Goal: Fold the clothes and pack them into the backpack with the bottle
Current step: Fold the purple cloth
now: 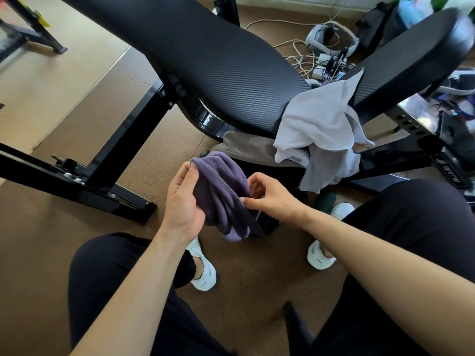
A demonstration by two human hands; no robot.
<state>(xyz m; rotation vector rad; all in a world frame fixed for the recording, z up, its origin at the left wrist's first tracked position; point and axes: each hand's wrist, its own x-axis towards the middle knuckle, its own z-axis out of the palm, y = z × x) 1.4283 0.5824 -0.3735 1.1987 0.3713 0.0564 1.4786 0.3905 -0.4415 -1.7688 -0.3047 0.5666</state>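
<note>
Between the knees, above the floor, both hands hold a bunched purple garment [223,194]. Left hand [182,199] grips its hem edge (fingers curled around the fabric); right hand [272,196] pinches the seam between thumb and forefinger.

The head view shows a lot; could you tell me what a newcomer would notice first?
At centre, the left hand and right hand hold a bunched purple garment. Behind them a black padded bench runs across the upper frame, with a pale grey garment draped over it at right.
</note>
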